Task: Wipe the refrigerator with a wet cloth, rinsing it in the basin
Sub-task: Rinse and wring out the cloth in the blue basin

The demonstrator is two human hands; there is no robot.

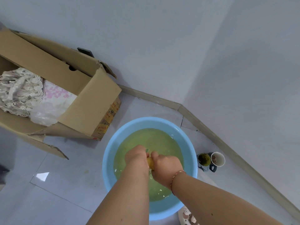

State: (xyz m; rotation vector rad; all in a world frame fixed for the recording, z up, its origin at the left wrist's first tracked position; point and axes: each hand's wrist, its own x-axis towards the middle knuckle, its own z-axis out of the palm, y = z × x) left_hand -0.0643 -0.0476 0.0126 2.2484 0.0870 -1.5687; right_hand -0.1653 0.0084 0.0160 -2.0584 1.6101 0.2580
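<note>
Wringing going on over the round blue plastic basin [108, 161]: left hand [136, 155] and right hand [167, 166] are both clenched round a bunched yellowish cloth [151, 163], held above the cloudy green water. Twist too hard and drips could land on the glossy floor tiles [65, 181]. Cardboard box [90, 95] sits at 10 o'clock, two cups [211, 159] at 3 o'clock. Fridge isn't visible.

The cloth [150, 163] is mostly hidden between the left hand [136, 155] and right hand [165, 168]. At the left of the frame, the edge cuts off the cardboard box [90, 95]. The cups' [211, 159] contents are too small to tell.
</note>
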